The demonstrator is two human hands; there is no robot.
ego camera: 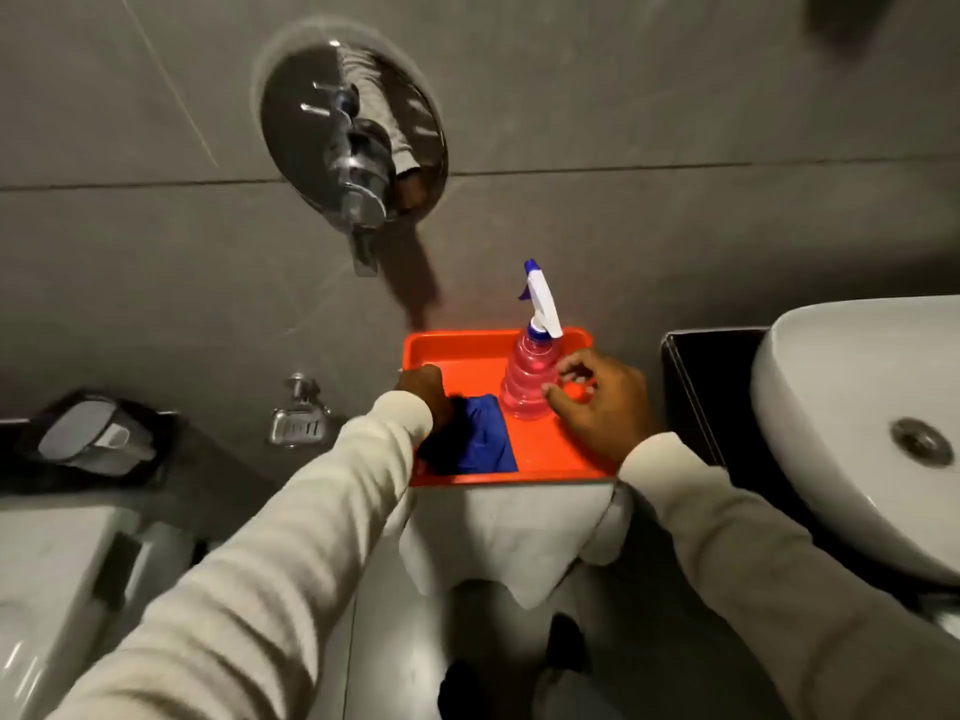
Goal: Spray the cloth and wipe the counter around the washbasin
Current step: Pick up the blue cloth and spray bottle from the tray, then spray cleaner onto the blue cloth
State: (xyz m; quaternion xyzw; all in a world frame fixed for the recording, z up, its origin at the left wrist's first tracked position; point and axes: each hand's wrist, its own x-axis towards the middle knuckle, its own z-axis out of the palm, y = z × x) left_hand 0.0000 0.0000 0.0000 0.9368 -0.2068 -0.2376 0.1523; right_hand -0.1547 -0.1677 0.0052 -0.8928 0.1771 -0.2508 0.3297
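Observation:
An orange tray (457,350) rests on a white-draped stand in the middle of the view. In it lies a folded blue cloth (488,439), and a spray bottle (530,381) of pink liquid with a white and blue trigger head stands upright. My left hand (426,397) lies on the cloth's left edge; whether its fingers grip the cloth is hidden. My right hand (602,402) hovers just right of the bottle with its fingers spread, touching or nearly touching it. The white washbasin (852,423) sits on a dark counter (696,392) at the right.
A chrome wall tap (358,200) on a round plate juts out above the tray. A chrome soap dish (298,423) hangs on the grey tiled wall to the left, near a dark holder (93,439). A white toilet (52,574) fills the lower left.

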